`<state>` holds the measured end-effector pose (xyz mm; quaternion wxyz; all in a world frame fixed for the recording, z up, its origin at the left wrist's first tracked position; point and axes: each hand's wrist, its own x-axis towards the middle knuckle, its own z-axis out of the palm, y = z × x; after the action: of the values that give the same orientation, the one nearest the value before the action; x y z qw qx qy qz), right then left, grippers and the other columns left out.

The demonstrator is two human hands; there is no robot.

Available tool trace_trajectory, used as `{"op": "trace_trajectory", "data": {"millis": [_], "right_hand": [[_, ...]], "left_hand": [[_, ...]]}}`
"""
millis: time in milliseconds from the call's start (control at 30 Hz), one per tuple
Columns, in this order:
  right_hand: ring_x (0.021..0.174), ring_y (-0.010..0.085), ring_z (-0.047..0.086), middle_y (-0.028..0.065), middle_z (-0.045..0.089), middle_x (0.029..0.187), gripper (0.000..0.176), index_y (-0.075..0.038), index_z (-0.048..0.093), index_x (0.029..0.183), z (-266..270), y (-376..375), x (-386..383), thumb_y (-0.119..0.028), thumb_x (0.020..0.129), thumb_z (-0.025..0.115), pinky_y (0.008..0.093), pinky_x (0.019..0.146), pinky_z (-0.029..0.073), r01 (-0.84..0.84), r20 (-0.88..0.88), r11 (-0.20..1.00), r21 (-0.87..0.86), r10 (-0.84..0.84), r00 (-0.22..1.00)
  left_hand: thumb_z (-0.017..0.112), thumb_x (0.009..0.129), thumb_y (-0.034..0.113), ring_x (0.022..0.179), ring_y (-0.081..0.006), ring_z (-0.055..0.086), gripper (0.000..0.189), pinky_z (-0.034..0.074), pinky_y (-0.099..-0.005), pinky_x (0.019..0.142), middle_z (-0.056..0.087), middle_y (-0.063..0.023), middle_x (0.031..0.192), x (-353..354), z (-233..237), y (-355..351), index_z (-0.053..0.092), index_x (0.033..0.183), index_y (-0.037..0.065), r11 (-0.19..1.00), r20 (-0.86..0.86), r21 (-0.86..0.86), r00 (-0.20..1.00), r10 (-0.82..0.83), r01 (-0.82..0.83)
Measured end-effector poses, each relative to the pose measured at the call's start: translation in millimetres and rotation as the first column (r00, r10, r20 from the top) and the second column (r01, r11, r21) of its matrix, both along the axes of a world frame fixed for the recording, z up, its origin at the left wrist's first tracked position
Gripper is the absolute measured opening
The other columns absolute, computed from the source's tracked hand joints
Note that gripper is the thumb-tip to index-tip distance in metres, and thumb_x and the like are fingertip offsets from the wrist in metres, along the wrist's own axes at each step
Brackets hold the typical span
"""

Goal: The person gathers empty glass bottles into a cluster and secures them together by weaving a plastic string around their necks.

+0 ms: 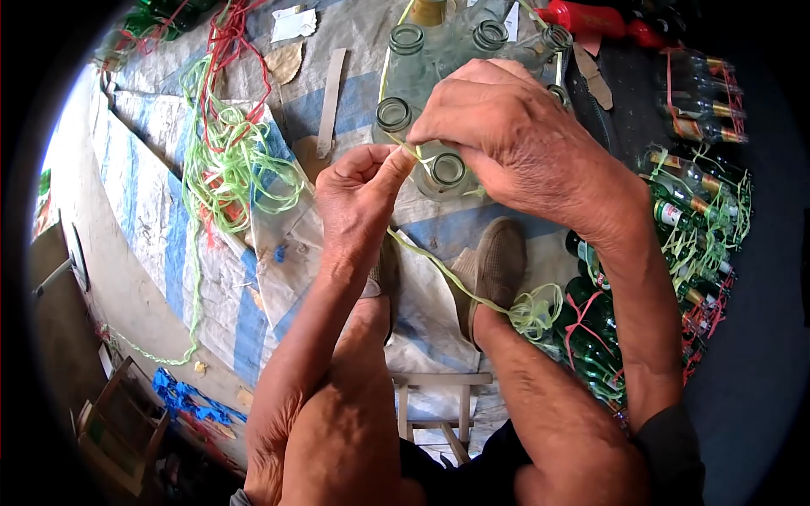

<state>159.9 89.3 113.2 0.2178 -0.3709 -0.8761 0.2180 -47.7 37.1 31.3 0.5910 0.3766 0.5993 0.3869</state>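
Clear glass bottles (407,63) stand upright in a group in front of me, with yellow-green plastic twine (384,80) running round their outside. My left hand (361,190) pinches the twine between thumb and forefinger, just left of the nearest bottle (445,181). Close against it, my right hand (506,135) reaches over the bottles with its fingers curled at the same stretch of twine; its fingertips are partly hidden. A loose tail of twine (439,266) hangs from my left hand down to a small coil (537,310) by my right shoe.
A tangle of green twine (228,160) and red twine (240,42) lies at left on the striped sheet (215,278). Tied bundles of green bottles (591,325) and brown bottles (704,105) line the right. A red bottle (586,18) lies at the top. A wooden stool (443,379) stands below.
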Motion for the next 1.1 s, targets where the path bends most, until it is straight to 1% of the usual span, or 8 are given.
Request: {"op": "trace_trajectory", "data": {"millis": [167, 267, 367, 467, 567, 667, 733, 1100], "right_hand": [[0.102, 0.0298, 0.065, 0.0058, 0.068, 0.096, 0.018, -0.008, 0.078, 0.107, -9.7, 6.6, -0.6, -0.001, 0.092, 0.069, 0.0424, 0.096, 0.050, -0.035, 0.019, 0.998, -0.057, 0.036, 0.999], [0.106, 0.0300, 0.066, 0.0058, 0.072, 0.099, 0.026, -0.016, 0.082, 0.110, -0.2, 9.6, -1.3, -0.004, 0.091, 0.069, 0.0453, 0.102, 0.049, -0.038, 0.200, 0.991, -0.130, 0.063, 0.978], [0.109, 0.0301, 0.066, 0.0066, 0.070, 0.103, 0.026, -0.016, 0.082, 0.109, 0.1, 9.2, -4.7, -0.003, 0.090, 0.069, 0.0453, 0.101, 0.050, -0.016, 0.258, 0.993, -0.113, 0.045, 0.965], [0.101, 0.0300, 0.061, 0.0064, 0.059, 0.097, 0.012, -0.009, 0.075, 0.102, 2.6, 8.5, -4.8, -0.003, 0.093, 0.069, 0.0441, 0.095, 0.048, -0.043, 0.247, 0.998, -0.044, 0.052, 0.967], [0.102, 0.0304, 0.060, 0.0073, 0.059, 0.102, 0.014, -0.008, 0.073, 0.102, 1.0, 10.7, -3.4, -0.004, 0.089, 0.074, 0.0455, 0.095, 0.049, -0.020, 0.244, 0.999, 0.037, 0.010, 0.970], [0.104, 0.0309, 0.059, 0.0079, 0.058, 0.104, 0.016, -0.006, 0.071, 0.100, 7.0, 11.9, -2.6, -0.005, 0.085, 0.077, 0.0470, 0.095, 0.050, -0.028, 0.281, 0.999, 0.038, 0.016, 0.960], [0.105, 0.0311, 0.059, 0.0084, 0.058, 0.103, 0.015, -0.006, 0.069, 0.097, 8.7, 13.1, -1.9, -0.005, 0.084, 0.077, 0.0470, 0.095, 0.050, -0.029, 0.287, 0.999, 0.018, 0.022, 0.958], [0.101, 0.0313, 0.057, 0.0098, 0.056, 0.100, 0.012, -0.001, 0.059, 0.085, 14.6, 14.7, 4.5, -0.002, 0.081, 0.071, 0.0450, 0.089, 0.048, -0.068, 0.171, 0.996, 0.054, 0.058, 0.984]], "left_hand": [[0.082, 0.102, 0.024, 0.063, -0.0002, 0.042, 0.024, 0.028, -0.0219, 0.055, 0.058, 0.0105, 0.074, 4.1, 1.1, 1.8, 0.078, 0.091, 0.003, 1.000, -0.003, -0.018, 1.000, 0.002, -0.002], [0.083, 0.102, 0.028, 0.063, -0.0005, 0.041, 0.029, 0.027, -0.0224, 0.055, 0.056, 0.0107, 0.073, 8.6, 5.5, 2.8, 0.077, 0.087, 0.003, 0.999, -0.023, -0.032, 1.000, 0.014, -0.014], [0.083, 0.102, 0.030, 0.064, -0.0010, 0.040, 0.032, 0.026, -0.0232, 0.056, 0.055, 0.0107, 0.072, 8.5, 9.7, 4.6, 0.076, 0.084, 0.004, 0.999, -0.057, -0.054, 0.998, -0.010, 0.007], [0.083, 0.102, 0.030, 0.064, -0.0015, 0.040, 0.033, 0.027, -0.0238, 0.056, 0.055, 0.0105, 0.072, 9.2, 10.3, 4.9, 0.075, 0.083, 0.004, 0.999, -0.049, -0.046, 0.999, -0.016, 0.014], [0.082, 0.102, 0.029, 0.064, -0.0018, 0.041, 0.032, 0.027, -0.0238, 0.057, 0.055, 0.0105, 0.072, 9.1, 13.7, 5.4, 0.075, 0.083, 0.004, 0.999, -0.056, -0.016, 0.998, -0.032, 0.031], [0.082, 0.102, 0.028, 0.064, -0.0020, 0.042, 0.032, 0.030, -0.0234, 0.056, 0.056, 0.0098, 0.071, 9.7, 14.2, 4.2, 0.076, 0.084, 0.002, 0.999, -0.050, 0.022, 0.998, -0.033, 0.034], [0.082, 0.102, 0.028, 0.064, -0.0020, 0.046, 0.035, 0.035, -0.0231, 0.054, 0.058, 0.0084, 0.070, 8.3, 12.0, 3.2, 0.078, 0.087, -0.003, 0.997, -0.055, 0.070, 0.998, -0.038, 0.042], [0.078, 0.104, 0.023, 0.063, -0.0013, 0.046, 0.031, 0.034, -0.0237, 0.053, 0.058, 0.0079, 0.068, 7.8, 20.9, 2.3, 0.077, 0.090, -0.005, 0.988, -0.083, 0.132, 0.994, -0.073, 0.083]]}}
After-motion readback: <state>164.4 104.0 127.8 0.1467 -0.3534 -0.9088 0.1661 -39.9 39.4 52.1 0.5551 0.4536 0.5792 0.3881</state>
